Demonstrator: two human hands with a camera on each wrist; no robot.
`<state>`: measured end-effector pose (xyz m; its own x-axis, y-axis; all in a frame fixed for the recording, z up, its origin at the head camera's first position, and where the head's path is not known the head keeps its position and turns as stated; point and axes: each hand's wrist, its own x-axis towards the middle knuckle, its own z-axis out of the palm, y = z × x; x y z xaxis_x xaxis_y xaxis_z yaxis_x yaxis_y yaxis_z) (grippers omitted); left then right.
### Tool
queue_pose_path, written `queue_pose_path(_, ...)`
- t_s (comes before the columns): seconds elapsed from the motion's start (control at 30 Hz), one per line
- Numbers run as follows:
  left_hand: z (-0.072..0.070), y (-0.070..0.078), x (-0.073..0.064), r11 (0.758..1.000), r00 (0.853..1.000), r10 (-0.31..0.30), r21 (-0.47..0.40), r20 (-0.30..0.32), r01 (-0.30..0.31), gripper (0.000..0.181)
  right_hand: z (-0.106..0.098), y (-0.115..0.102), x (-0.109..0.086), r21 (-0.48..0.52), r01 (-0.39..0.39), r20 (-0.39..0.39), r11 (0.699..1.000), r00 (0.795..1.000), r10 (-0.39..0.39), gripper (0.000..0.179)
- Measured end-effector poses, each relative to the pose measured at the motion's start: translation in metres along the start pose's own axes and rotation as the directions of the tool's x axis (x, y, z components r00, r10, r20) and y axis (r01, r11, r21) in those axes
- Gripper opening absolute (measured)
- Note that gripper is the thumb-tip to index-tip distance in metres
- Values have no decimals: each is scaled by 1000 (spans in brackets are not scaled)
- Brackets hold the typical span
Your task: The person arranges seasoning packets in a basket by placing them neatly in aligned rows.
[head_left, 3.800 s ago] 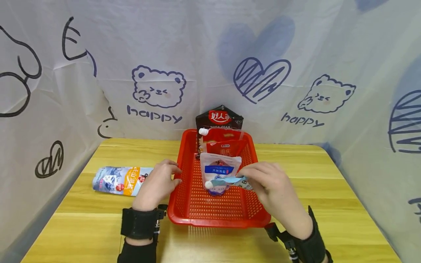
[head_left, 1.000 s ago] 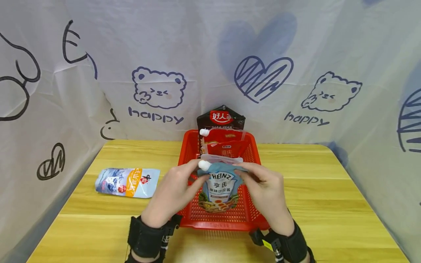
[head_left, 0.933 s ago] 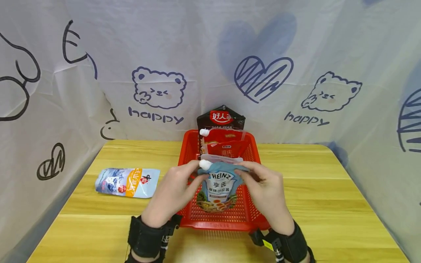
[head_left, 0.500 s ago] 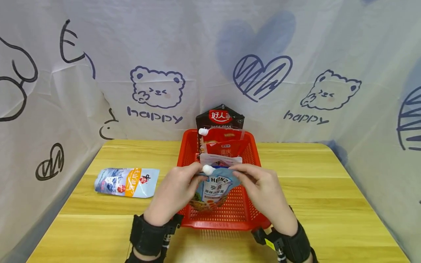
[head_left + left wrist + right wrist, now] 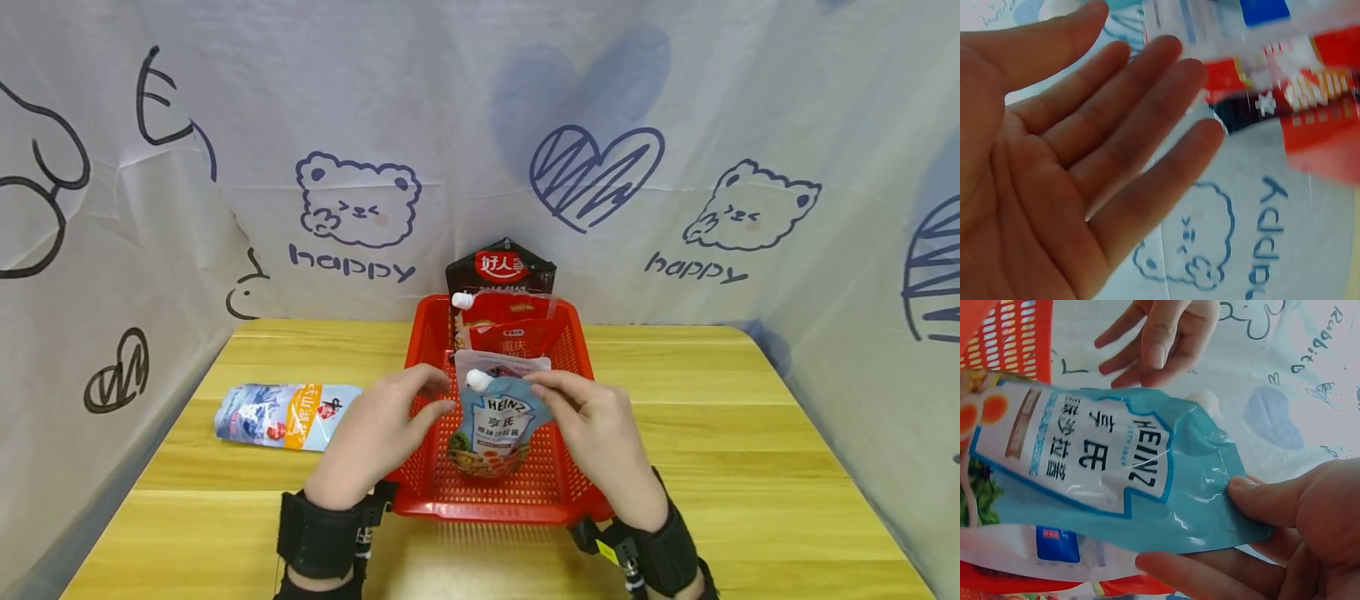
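Observation:
A light-blue Heinz salad dressing pouch (image 5: 498,425) with a white cap stands in the red plastic basket (image 5: 506,510), leaning a little. My right hand (image 5: 596,433) pinches its upper right corner between thumb and fingers, as the right wrist view shows on the pouch (image 5: 1110,456). To the left of the pouch, my left hand (image 5: 382,433) is apart from it, palm facing in. Its fingers (image 5: 1141,150) are extended with nothing between them. Directly behind the dressing stands a white and blue salt pouch (image 5: 498,362), mostly hidden.
Farther back in the basket are red pouches (image 5: 513,333), one with a white spout, and a tall black packet (image 5: 501,267). A blue and orange pouch (image 5: 288,417) lies flat on the wooden table (image 5: 712,458) at left. A printed cloth (image 5: 480,125) hangs behind the table.
The Heinz pouch, earlier tilted in my right hand, came upright with both hands pinching it, then swung left and back. My left hand has since let go and drawn left.

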<state>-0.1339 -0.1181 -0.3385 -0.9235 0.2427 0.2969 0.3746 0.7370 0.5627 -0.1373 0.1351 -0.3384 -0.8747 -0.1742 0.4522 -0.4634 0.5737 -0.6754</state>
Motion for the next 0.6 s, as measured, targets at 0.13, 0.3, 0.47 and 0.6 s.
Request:
queue_pose_path(0.13,-9,-11,-1,995,995,-97,27,31,96,28,1,2,1,-44,-10,8,999,1000,11,20)
queue_pose_path(0.3,-12,-24,-1,984,981,-178,34,72,176,31,4,5,2,-50,-39,56,998,998,41,21)
queue_pose_path(0.47,-8,-31,1,979,973,-202,27,108,200,33,9,7,2,-54,-43,80,998,996,48,23)
queue_pose_path(0.6,-5,-35,2,978,969,-210,27,130,208,31,11,7,2,-59,-37,77,998,996,42,23)
